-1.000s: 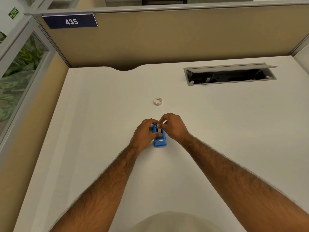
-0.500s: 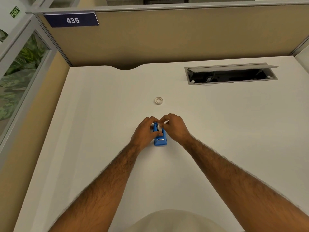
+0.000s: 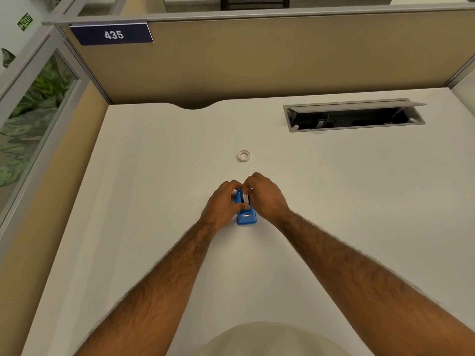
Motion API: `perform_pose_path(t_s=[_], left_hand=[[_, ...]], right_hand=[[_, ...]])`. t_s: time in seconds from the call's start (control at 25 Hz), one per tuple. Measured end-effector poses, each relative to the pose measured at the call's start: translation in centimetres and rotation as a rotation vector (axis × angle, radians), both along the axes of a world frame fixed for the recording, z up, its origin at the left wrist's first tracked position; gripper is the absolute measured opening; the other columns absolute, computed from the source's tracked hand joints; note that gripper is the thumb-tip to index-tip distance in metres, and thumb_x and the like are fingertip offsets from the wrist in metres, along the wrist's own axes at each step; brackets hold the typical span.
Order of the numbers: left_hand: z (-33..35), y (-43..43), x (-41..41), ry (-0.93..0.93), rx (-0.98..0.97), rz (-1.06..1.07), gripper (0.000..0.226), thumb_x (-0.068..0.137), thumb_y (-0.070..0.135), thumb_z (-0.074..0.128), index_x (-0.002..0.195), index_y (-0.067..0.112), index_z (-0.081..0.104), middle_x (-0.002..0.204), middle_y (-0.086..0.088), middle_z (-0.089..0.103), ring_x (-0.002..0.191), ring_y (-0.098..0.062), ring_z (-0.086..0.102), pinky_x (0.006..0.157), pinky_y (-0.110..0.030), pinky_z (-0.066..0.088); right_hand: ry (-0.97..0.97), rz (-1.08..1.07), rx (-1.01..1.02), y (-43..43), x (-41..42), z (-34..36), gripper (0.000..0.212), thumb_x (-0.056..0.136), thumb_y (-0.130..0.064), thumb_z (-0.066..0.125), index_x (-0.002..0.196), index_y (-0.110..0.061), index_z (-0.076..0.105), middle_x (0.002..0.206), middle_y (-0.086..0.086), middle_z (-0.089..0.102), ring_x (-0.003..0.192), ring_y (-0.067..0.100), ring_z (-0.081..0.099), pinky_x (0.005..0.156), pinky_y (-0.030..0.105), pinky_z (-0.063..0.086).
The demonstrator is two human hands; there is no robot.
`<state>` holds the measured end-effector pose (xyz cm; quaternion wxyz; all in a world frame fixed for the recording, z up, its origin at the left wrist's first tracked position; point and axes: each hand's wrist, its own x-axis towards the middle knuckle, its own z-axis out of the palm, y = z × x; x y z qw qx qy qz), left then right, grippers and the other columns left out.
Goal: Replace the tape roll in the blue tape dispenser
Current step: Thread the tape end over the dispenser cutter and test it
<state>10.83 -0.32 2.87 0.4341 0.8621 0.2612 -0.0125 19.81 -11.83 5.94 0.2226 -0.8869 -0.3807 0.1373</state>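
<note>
A small blue tape dispenser (image 3: pixel 246 217) stands on the white desk (image 3: pixel 154 201), its cutter end toward me. My left hand (image 3: pixel 222 204) grips its left side, thumb laid across the top. My right hand (image 3: pixel 266 199) is closed over the right side, fingertips pinching a whitish tape roll (image 3: pixel 247 199) seated in the dispenser's slot. Most of that roll is hidden by my fingers. A second small white tape roll (image 3: pixel 244 155) lies flat on the desk beyond both hands, apart from them.
An open cable hatch (image 3: pixel 353 116) with a raised lid is sunk into the desk at the back right. Tan cubicle panels (image 3: pixel 257 60) close off the back and left; a glass pane with plants behind it is at far left.
Both hands stay clamped on the dispenser; the fingertips have shifted slightly over the roll. The loose roll has not moved.
</note>
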Motion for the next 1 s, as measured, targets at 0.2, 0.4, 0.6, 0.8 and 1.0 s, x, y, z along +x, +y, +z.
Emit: perform_pose_path(t_s=[0.2, 0.4, 0.6, 0.8, 1.0], left_hand=[[0.0, 0.1, -0.1, -0.012, 0.000, -0.016, 0.051, 0.073, 0.025, 0.087, 0.114, 0.027, 0.057, 0.119, 0.004, 0.060, 0.097, -0.017, 0.062, 0.083, -0.025, 0.049], [-0.2, 0.1, 0.0, -0.015, -0.005, -0.006, 0.050, 0.074, 0.026, 0.087, 0.113, 0.026, 0.057, 0.118, 0.004, 0.060, 0.096, -0.016, 0.062, 0.084, -0.025, 0.049], [-0.1, 0.2, -0.1, -0.014, -0.009, -0.012, 0.050, 0.074, 0.023, 0.087, 0.113, 0.024, 0.057, 0.118, 0.004, 0.059, 0.096, -0.014, 0.060, 0.082, -0.025, 0.047], [0.0, 0.3, -0.2, -0.020, -0.026, -0.013, 0.050, 0.073, 0.023, 0.087, 0.113, 0.022, 0.058, 0.119, 0.002, 0.060, 0.096, -0.016, 0.062, 0.084, -0.027, 0.050], [-0.1, 0.3, -0.2, -0.027, -0.027, -0.017, 0.052, 0.073, 0.023, 0.087, 0.116, 0.022, 0.058, 0.120, 0.003, 0.059, 0.096, -0.015, 0.061, 0.085, -0.027, 0.050]], right_hand=[[0.153, -0.141, 0.170, -0.7, 0.0, -0.7, 0.015, 0.091, -0.003, 0.045, 0.088, -0.007, 0.058, 0.089, 0.007, 0.062, 0.082, 0.025, 0.057, 0.073, 0.037, 0.050], [0.198, -0.073, 0.110, -0.9, 0.1, -0.5, 0.014, 0.089, -0.011, 0.063, 0.100, -0.014, 0.069, 0.100, 0.002, 0.064, 0.087, 0.017, 0.060, 0.078, 0.030, 0.051], [0.251, -0.168, 0.122, 0.0, 0.4, -0.3, 0.010, 0.090, -0.014, 0.063, 0.094, -0.011, 0.072, 0.095, 0.003, 0.066, 0.084, 0.016, 0.061, 0.074, 0.026, 0.048], [0.288, -0.176, 0.136, 0.6, 0.8, -0.1, 0.019, 0.094, -0.010, 0.051, 0.088, -0.007, 0.069, 0.087, 0.006, 0.069, 0.078, 0.017, 0.061, 0.070, 0.026, 0.048], [0.460, -0.234, 0.271, -0.5, 0.8, -1.0, 0.023, 0.101, -0.017, 0.042, 0.092, -0.002, 0.057, 0.087, 0.016, 0.066, 0.076, 0.027, 0.060, 0.077, 0.047, 0.055]])
